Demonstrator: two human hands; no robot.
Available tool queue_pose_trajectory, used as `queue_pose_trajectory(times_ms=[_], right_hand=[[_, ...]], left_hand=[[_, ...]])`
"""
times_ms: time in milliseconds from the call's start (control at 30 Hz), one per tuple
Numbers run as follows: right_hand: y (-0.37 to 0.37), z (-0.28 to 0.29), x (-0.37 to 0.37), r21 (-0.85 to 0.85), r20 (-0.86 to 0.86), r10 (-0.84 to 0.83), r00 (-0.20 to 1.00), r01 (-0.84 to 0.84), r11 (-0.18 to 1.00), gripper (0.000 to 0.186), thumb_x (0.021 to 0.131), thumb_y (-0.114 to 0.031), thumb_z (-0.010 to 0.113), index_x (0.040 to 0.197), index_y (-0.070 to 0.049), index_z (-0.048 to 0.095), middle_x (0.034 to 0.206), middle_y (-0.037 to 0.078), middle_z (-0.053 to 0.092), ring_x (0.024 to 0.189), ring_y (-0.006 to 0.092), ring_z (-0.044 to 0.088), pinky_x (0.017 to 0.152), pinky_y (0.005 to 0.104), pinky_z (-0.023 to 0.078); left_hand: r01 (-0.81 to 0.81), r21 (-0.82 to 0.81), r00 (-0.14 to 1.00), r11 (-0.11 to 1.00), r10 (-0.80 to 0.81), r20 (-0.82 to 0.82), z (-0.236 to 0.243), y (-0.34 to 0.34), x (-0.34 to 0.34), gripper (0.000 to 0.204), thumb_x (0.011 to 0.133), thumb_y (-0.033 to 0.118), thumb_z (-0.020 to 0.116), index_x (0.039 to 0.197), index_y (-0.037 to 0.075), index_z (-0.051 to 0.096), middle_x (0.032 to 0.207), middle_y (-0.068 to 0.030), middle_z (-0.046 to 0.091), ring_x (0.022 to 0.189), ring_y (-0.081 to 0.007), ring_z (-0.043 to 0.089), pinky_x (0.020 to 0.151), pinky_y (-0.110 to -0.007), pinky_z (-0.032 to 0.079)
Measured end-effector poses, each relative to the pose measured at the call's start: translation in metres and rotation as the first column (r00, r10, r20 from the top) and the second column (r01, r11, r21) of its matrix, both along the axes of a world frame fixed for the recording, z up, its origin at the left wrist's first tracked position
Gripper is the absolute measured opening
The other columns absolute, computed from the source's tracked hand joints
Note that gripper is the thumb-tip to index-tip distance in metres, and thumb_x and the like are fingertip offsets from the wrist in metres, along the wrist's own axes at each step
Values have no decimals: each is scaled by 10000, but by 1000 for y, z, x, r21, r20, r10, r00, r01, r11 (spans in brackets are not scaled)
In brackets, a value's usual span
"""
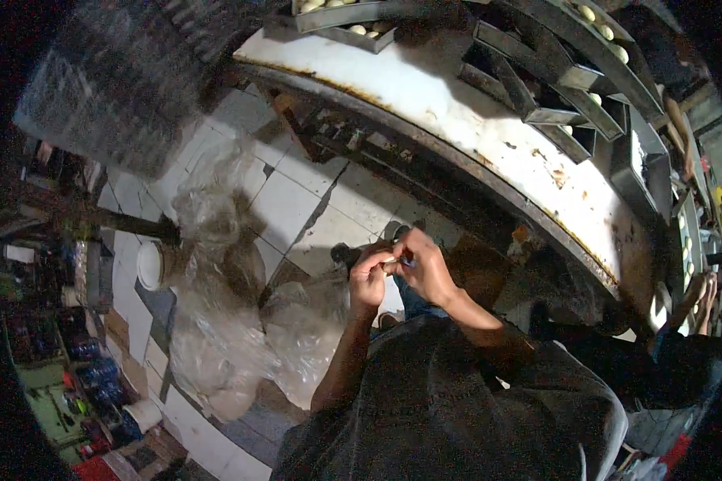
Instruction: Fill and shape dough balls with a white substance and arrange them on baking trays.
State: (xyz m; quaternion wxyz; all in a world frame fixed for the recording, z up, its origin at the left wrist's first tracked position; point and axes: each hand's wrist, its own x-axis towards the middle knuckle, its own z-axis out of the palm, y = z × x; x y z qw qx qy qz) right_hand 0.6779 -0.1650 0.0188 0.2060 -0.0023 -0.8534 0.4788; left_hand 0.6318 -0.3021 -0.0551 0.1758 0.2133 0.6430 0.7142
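My left hand [366, 280] and my right hand [429, 271] meet in front of my body, over the floor beside the worktable. The fingers of both are bent and pinched together at the tips. Something small and pale shows between them, too small and too covered by the fingers to name. The right hand's upper fingers are smeared by motion. Neither hand touches the table.
A white-topped worktable [449, 96] with a rusty edge curves across the upper right. Narrow metal tins [573, 100] on it hold pale rounded pieces. Crumpled clear plastic [217, 337] and a white bucket [149, 265] lie on the tiled floor. Another person's hands [702, 301] show far right.
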Motion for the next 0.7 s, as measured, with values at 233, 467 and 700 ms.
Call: queue_pose_trajectory(times_ms=[233, 467, 700], right_hand=[[64, -9, -109, -283, 117, -379, 918, 397, 873, 218, 631, 40, 654, 811, 5, 534, 650, 123, 575, 562, 203, 558, 528, 283, 440], [117, -25, -211, -337, 272, -345, 898, 425, 840, 451, 861, -236, 458, 1215, 32, 377, 941, 252, 540, 851, 337, 555, 746, 360, 423], [180, -18, -257, 140, 92, -492, 866, 478, 867, 438, 712, -148, 608, 1076, 9, 423, 912, 205, 441, 791, 321, 448, 675, 428, 377]], left_hand=[[-107, 73, 982, 992, 94, 164, 62, 93, -88, 360, 826, -8, 435, 1184, -29, 423, 1251, -153, 401, 1127, -217, 422, 931, -297, 342], [-52, 409, 878, 911, -153, 453, 65, 170, -177, 664, 855, 160, 423, 1375, 100, 14, 1398, -158, 137, 1275, -272, 195, 1017, -397, 194], [13, 38, 932, 999, -25, 360, 80, 168, -284, 390, 861, 116, 459, 1226, 48, 339, 1139, -146, 451, 988, -202, 482, 832, -320, 421]])
